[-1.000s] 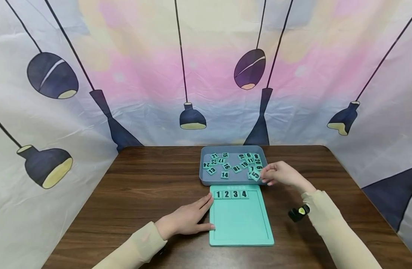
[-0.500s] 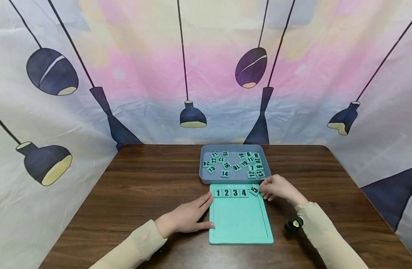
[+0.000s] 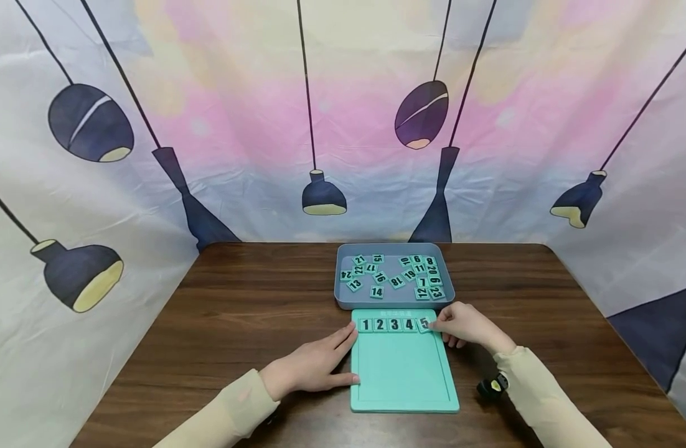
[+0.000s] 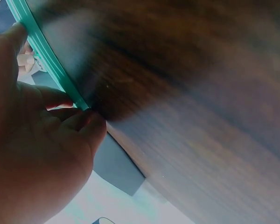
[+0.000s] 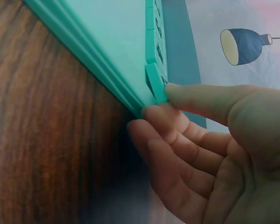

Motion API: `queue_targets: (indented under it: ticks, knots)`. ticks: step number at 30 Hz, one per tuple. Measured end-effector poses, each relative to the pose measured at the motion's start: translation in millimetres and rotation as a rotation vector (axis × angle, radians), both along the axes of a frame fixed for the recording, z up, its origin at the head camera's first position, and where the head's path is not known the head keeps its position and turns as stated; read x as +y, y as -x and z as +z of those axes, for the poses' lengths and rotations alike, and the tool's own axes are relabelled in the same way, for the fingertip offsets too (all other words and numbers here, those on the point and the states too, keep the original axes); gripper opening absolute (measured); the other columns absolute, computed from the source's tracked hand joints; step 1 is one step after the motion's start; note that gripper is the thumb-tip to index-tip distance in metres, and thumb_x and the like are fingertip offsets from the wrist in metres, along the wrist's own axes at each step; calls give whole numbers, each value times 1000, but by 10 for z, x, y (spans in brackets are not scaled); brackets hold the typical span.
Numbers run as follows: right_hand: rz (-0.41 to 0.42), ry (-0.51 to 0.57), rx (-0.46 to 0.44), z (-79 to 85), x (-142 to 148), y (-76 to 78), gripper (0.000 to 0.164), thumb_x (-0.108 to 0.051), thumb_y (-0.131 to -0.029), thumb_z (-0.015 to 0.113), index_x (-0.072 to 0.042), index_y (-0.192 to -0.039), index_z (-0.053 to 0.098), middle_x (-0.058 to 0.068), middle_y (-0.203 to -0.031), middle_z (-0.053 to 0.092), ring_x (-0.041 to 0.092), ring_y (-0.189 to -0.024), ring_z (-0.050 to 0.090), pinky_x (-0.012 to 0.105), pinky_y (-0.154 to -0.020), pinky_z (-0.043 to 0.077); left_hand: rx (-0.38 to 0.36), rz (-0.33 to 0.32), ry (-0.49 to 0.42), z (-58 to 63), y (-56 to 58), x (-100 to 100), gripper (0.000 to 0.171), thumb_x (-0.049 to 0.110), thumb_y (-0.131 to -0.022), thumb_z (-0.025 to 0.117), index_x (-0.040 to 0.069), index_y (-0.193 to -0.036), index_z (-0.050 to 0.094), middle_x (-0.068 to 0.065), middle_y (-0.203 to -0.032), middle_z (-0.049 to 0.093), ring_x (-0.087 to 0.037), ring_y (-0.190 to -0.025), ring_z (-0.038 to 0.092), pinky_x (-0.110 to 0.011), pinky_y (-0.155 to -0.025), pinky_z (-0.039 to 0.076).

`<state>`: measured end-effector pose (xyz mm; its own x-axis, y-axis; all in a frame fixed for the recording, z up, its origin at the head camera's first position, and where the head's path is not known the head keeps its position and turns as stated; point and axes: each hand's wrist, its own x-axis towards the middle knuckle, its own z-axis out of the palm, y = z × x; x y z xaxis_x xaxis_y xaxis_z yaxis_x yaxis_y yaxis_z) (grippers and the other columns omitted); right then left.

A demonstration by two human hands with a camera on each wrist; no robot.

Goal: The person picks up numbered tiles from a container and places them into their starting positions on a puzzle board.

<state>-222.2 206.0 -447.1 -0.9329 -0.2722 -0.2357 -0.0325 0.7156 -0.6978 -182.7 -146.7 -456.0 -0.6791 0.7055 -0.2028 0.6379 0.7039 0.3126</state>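
A flat mint-green board [image 3: 404,373] with a raised rim lies on the table. Tiles 1, 2, 3 and 4 [image 3: 409,325] form a row along its top. My right hand [image 3: 469,326] pinches the number 5 tile [image 3: 424,323] between thumb and fingers at the row's right end. In the right wrist view this tile [image 5: 156,83] is tilted, its near end raised off the board, close beside the last tile in the row. My left hand [image 3: 315,361] rests against the board's left edge, fingers extended and thumb on the rim; the left wrist view shows its palm [image 4: 42,154] beside that edge.
Behind the board, touching or nearly touching it, stands a grey-blue tray [image 3: 343,298] with several loose number tiles, such as 14 [image 3: 376,292], turned various ways. The brown wooden table [image 3: 253,298] ends at a patterned cloth backdrop [image 3: 253,124].
My right hand has carried the 5 tile from the tray's right front corner to the board, then turned it nearly straight beside the 4. My left hand has stayed at the board's edge.
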Motion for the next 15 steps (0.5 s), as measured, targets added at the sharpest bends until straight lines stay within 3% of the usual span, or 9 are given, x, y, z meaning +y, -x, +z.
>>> queue_targets:
  ticks: [9, 15]
  knots:
    - [42, 18, 77, -36, -33, 0, 26, -26, -97, 70, -9, -77, 67, 3, -64, 60, 19, -54, 58, 35, -52, 49, 7, -8, -4, 0, -1, -7, 89, 66, -99, 45, 8, -162, 19, -8, -169, 12, -22, -149, 29, -40, -109, 41]
    - [72, 50, 62, 81, 34, 39, 21, -25, -97, 69, -7, -88, 73, 5, -71, 64, 21, -59, 60, 36, -56, 52, 5, -11, 0, -6, -6, -4, 89, 66, -99, 44, 9, -162, 18, -8, -169, 12, -22, -149, 29, -40, -108, 42]
